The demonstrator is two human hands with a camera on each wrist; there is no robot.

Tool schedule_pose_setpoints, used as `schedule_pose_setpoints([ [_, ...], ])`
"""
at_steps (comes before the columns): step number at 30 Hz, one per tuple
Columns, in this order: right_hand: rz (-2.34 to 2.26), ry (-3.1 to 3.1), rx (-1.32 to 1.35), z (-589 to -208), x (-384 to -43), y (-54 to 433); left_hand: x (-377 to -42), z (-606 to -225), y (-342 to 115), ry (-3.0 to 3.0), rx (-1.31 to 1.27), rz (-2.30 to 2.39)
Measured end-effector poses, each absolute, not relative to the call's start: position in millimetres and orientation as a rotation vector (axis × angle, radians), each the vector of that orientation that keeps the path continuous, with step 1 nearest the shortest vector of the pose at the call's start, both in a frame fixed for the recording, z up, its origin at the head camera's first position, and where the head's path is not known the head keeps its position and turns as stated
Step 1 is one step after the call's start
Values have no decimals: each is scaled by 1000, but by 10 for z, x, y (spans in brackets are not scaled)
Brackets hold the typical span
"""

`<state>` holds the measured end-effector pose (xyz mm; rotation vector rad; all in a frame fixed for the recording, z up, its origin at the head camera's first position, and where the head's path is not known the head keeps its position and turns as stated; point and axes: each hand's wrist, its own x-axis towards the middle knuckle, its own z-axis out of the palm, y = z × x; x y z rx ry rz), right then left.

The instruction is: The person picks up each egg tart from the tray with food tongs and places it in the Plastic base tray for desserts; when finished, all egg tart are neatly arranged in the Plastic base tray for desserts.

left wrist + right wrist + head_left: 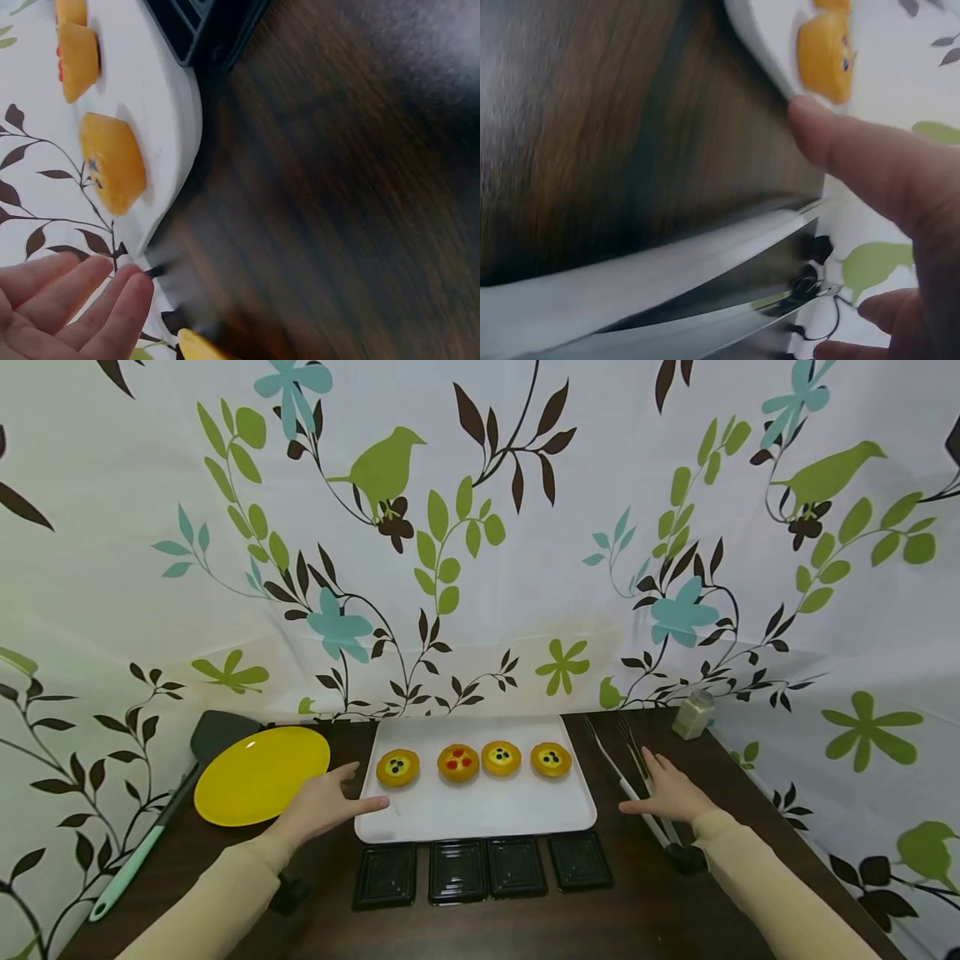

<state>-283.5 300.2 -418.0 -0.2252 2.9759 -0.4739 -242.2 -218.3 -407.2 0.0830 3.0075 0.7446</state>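
My left hand (pixel 318 806) hovers between the yellow plate and the white tray, fingers spread, its thumb reaching over the tray's left edge. It holds nothing. On the white tray (pixel 480 817) lie several small tarts in a row: one with red pieces on top (pixel 458 763), the others with dark berries, such as the leftmost tart (pixel 112 165). To the right, my right hand (pixel 671 789) is held above a pair of metal tongs (pixel 611 764), thumb and fingers apart. In the right wrist view, no grip on the tongs shows.
Several black square plastic containers (pixel 457 872) stand along the tray's front edge. A yellow plate (pixel 262 775) lies at the left, over part of a spatula with a green handle (pixel 127 875). A shaker (pixel 693 714) stands back right. A patterned curtain (pixel 480 635) hangs behind the dark table.
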Motion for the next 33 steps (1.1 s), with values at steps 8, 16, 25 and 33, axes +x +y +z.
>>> schedule_pose_setpoints([
  [8, -484, 2892, -127, -4307, -2989, 3110, -2613, -4194, -2216, 2871, 0, 875],
  [16, -446, 2906, -121, -4344, -3122, 3068, -2753, -4256, -2296, 2590, -335, 1266],
  [25, -455, 2877, -56, -4350, -3232, 2993, -2847, -4381, -2313, 2535, -385, 1377],
  [33, -481, 2894, -43, -4364, -3365, 3063, -2922, -4430, -2282, 2574, -413, 1328],
])
